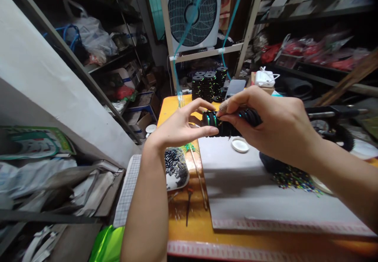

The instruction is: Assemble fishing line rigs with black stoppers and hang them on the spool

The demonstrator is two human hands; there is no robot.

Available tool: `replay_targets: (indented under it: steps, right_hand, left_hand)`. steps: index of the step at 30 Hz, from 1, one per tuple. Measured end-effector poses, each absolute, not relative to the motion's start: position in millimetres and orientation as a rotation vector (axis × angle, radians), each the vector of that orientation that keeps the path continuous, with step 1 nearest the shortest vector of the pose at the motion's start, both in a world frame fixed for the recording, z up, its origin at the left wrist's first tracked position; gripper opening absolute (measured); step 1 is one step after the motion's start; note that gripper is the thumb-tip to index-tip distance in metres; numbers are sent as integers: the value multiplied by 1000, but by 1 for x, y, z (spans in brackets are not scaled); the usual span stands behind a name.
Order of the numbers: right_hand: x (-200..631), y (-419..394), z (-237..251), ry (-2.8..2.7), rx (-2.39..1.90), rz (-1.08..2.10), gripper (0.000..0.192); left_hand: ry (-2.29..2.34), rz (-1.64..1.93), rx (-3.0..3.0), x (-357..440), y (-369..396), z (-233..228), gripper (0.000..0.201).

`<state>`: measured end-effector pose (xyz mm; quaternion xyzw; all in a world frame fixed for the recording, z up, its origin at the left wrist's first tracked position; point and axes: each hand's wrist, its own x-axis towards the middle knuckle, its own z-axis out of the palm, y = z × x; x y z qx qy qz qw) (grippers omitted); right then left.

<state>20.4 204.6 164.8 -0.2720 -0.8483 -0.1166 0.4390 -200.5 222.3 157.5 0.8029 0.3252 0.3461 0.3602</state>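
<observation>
My right hand [271, 126] grips a stack of black discs with green shimmering edges [224, 122], held sideways above the grey mat [265, 191]. My left hand [180, 126] is at the stack's left end, thumb and forefinger touching the outermost disc. A white bowl of small dark pieces [176, 167] lies under my left wrist. Several more stacks of black discs [208, 83] stand at the table's far edge.
A white lid [240, 144] lies on the mat. Colourful small pieces [295, 179] are heaped at the right beside a dark bowl. Thin sticks [199, 175] rest on the orange table [195, 226]. A box fan [192, 12], a phone [234, 87] and cluttered shelves surround the table.
</observation>
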Motion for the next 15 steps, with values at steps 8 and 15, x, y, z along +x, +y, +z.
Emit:
replay_targets:
  steps: [8, 15]
  right_hand:
    - [24, 207, 167, -2189, -580, -235, 14]
    - [24, 204, 170, -2244, -559, -297, 14]
  left_hand:
    - [839, 881, 2009, -200, 220, 158, 44]
    - [833, 841, 1938, -200, 220, 157, 57]
